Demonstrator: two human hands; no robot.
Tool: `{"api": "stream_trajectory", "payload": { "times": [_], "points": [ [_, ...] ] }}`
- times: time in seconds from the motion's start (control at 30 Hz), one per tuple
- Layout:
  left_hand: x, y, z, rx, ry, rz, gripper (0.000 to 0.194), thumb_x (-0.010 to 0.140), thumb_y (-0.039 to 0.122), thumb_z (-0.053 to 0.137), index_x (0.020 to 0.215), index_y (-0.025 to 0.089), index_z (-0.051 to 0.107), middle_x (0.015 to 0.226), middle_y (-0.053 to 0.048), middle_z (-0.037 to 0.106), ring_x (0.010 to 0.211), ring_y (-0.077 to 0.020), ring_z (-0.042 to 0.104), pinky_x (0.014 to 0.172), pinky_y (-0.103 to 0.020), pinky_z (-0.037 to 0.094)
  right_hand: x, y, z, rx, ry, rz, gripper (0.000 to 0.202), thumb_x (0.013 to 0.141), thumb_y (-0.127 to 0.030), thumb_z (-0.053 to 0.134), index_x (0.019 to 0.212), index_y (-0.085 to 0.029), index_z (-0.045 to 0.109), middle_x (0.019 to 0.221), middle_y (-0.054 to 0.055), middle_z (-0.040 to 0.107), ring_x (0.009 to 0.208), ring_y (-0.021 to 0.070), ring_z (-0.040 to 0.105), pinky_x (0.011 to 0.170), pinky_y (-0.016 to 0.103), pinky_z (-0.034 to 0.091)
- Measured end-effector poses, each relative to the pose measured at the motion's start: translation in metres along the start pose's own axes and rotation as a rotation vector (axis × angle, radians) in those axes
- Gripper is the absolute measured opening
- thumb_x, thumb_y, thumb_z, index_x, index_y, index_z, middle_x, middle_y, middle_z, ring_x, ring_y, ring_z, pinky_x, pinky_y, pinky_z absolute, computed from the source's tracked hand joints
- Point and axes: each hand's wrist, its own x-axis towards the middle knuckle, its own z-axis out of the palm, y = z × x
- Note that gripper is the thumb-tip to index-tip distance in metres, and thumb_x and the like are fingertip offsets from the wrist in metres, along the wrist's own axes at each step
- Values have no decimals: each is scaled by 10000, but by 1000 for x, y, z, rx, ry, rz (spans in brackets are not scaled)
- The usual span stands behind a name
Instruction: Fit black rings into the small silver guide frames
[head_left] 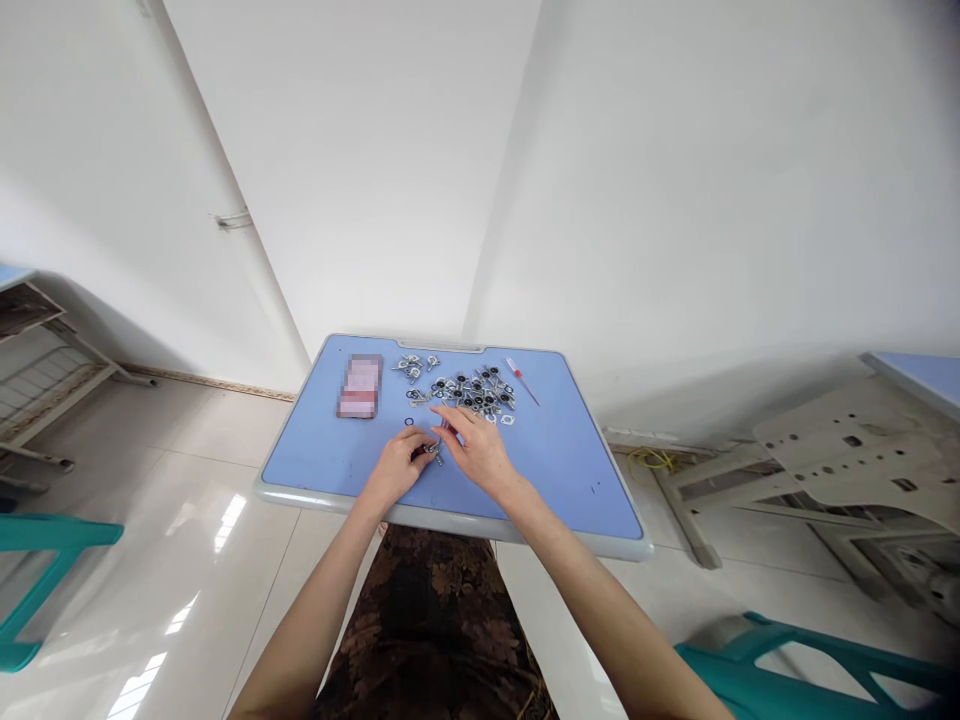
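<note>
My left hand [401, 468] is closed near the front middle of the blue tabletop, pinching a small metal lock-like part [435, 453] between its fingertips. Just to the right, my right hand [480, 452] has its fingers drawn together around what looks like a small screwdriver [445, 426], its lower end meeting the metal part. The fingers hide much of both things. Beyond my hands lies a pile of metal parts with black round faces [476, 388]. A smaller cluster of metal parts [410, 366] sits to its left. One black ring [409, 422] lies close to my left hand.
A phone with a blurred screen [360, 386] rests at the left of the desk [555, 470]. Another screwdriver with a clear and red handle [521, 380] lies at the back right. The wall stands behind the desk; green stools [810, 665] flank it.
</note>
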Motion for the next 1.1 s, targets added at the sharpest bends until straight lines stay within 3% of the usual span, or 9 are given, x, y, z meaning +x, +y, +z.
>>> {"api": "stream_trajectory", "payload": {
  "times": [0.13,0.33,0.5,0.73,1.1],
  "points": [
    [0,-1,0,3,4,0,157,836,164,573,959,180,669,998,-57,634,890,-180,597,863,-327,477,-2,0,1,94,-15,-32,371,952,-197,348,1296,-226,485,1021,102,627,919,212,603,802,384,514],
    [-1,-1,0,3,11,4,155,837,160,571,952,186,670,1004,-52,636,891,-177,599,865,-322,475,-3,1,0,36,27,10,307,947,-252,405,1209,-237,564,908,83,640,849,215,603,752,377,511],
    [-1,1,0,6,5,-6,148,835,164,576,952,179,665,988,-55,631,858,-173,600,833,-312,484,-3,1,-3,149,-33,-33,408,956,-180,322,1348,-226,426,988,87,603,913,194,582,814,376,504],
    [-1,0,0,10,3,4,152,828,151,580,949,191,664,992,-44,630,880,-173,593,842,-306,468,-2,1,4,123,49,16,224,905,-195,466,1084,-211,599,908,68,640,827,197,608,758,345,502],
    [-2,10,-5,19,4,9,123,824,145,561,918,184,629,886,-24,591,796,-162,566,777,-291,461,-5,-1,9,69,135,180,127,879,-262,532,955,-197,609,834,46,653,688,171,597,640,291,477]
  ]
}}
